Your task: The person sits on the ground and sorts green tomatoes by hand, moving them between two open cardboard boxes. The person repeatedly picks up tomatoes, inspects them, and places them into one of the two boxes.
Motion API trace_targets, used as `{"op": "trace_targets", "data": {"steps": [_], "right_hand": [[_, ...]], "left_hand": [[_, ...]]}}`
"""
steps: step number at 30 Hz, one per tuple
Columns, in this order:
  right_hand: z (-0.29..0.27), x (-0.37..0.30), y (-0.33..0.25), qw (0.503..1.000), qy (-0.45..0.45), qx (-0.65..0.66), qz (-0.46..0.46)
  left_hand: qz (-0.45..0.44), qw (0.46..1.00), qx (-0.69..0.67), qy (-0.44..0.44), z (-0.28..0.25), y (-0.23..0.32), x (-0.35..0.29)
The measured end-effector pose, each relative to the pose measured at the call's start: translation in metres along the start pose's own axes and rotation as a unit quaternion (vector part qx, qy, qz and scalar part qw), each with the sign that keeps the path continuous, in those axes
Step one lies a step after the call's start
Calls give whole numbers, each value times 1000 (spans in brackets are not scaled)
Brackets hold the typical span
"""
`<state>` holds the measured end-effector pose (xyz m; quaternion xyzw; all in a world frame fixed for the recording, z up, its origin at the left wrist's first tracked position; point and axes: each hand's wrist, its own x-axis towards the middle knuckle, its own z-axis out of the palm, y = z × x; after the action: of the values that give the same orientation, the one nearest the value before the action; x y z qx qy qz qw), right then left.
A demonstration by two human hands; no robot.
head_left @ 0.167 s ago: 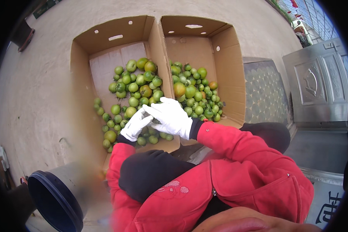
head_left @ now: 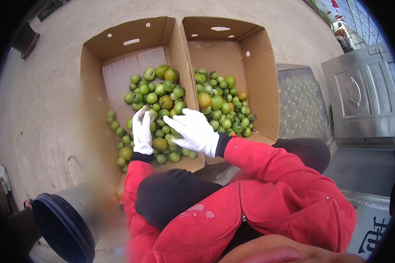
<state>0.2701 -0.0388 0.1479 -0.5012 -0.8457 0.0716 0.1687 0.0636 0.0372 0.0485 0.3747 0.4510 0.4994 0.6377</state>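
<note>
Both my hands wear white gloves and are over the left cardboard box (head_left: 90, 74), which holds many loose green tomatoes (head_left: 159, 90), some turning orange. My left hand (head_left: 141, 133) reaches in among the tomatoes on the left of the pile, fingers stretched out and pointing away from me; its palm side is partly hidden. Above the near right part of the pile, my right hand (head_left: 195, 131) has its thumb and fingers apart, with green tomatoes showing in the gap. Whether it touches any of them is hard to tell.
A second cardboard box (head_left: 261, 74) of smaller green tomatoes adjoins on the right. At lower left a dark-rimmed bucket (head_left: 63, 228) lies tilted. A patterned mat (head_left: 300, 105) and a grey metal door panel (head_left: 357, 94) are at right. My dark-clad knee (head_left: 173, 195) is close to the left box.
My left hand has moved left and away from my right hand, its fingers now pointing forward, uncovering tomatoes between the two. The right hand has barely moved.
</note>
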Motion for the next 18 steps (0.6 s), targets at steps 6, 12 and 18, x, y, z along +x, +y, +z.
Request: {"op": "trace_targets", "data": {"steps": [6,12,18], "right_hand": [[-3,-4,2,998,37,57,8],[-42,11,-5,954,213,207,43],[-45,3,35,932,288,150,161]], "left_hand": [[-57,654,729,196,-60,-31,-3],[-60,655,728,194,-64,-26,-5],[-144,662,724,130,-56,12,-2]]}}
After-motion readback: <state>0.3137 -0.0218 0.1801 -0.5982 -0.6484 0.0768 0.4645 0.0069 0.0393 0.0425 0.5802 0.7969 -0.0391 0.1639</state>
